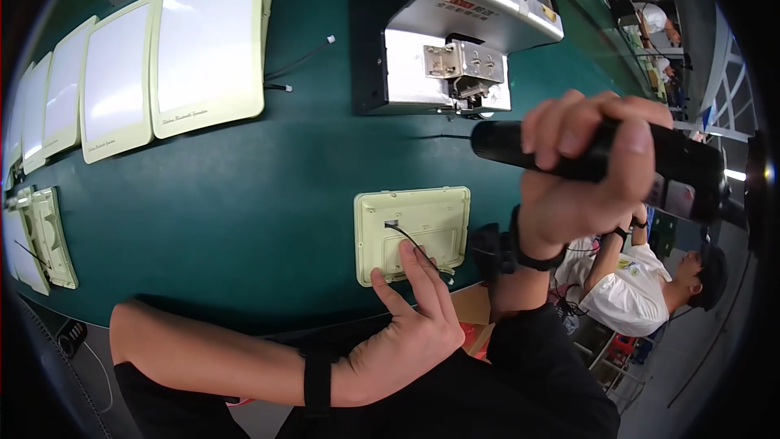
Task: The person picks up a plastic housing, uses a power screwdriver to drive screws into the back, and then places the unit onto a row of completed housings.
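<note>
On the green table in front of me lies a pale yellow plastic shell [414, 223], its ribbed inner side up. A thin black cable [414, 241] comes out of a small slot in it and runs to a white plug at the near right corner. My left hand [414, 333] rests on the shell's near edge, fingers stretched and spread, one fingertip beside the cable. Raised to the right of the shell, my right hand [593, 146] is wrapped round a black electric screwdriver [508, 143]. The tool lies nearly level, its thin bit pointing left, apart from the shell.
A silver and black screw feeder [443, 41] stands at the back. Several pale yellow panels with white faces [210, 45] lean in a row at far left, loose cables beside them. More shells [53, 236] lie at the left edge. A co-worker [634, 289] sits at the right.
</note>
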Demonstrator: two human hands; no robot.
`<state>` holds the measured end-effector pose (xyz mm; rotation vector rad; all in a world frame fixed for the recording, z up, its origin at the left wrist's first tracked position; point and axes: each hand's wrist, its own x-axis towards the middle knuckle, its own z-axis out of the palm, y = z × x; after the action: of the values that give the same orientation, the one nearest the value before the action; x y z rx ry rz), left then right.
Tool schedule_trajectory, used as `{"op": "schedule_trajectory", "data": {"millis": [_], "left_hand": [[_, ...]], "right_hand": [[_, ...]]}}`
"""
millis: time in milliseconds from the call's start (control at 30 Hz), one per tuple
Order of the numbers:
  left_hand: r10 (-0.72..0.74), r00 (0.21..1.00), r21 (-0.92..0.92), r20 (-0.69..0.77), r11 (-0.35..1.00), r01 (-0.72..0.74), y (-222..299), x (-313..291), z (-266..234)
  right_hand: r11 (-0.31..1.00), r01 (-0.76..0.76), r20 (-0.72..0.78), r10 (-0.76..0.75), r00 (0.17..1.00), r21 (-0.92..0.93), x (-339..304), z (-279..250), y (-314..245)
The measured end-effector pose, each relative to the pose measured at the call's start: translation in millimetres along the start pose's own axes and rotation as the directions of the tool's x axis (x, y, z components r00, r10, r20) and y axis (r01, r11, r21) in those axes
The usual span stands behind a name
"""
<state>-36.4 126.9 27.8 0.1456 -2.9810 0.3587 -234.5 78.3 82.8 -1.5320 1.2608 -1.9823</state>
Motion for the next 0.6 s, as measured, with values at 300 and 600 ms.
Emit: {"op": "schedule_trajectory", "data": {"millis": [300,600], "left_hand": [[0.015,1.0,-0.011,-0.007,1.0,-0.015,-2,0,2],[0.083,0.997,-0.04,-0.005,0.996,-0.083,-9,12,0]], "right_hand": [[1.0,-0.004,-0.09,0.006,0.996,0.018,5,-5,-6],[0.986,0.161,-0.172,-0.153,0.973,0.039,-3,-33,18]]}}
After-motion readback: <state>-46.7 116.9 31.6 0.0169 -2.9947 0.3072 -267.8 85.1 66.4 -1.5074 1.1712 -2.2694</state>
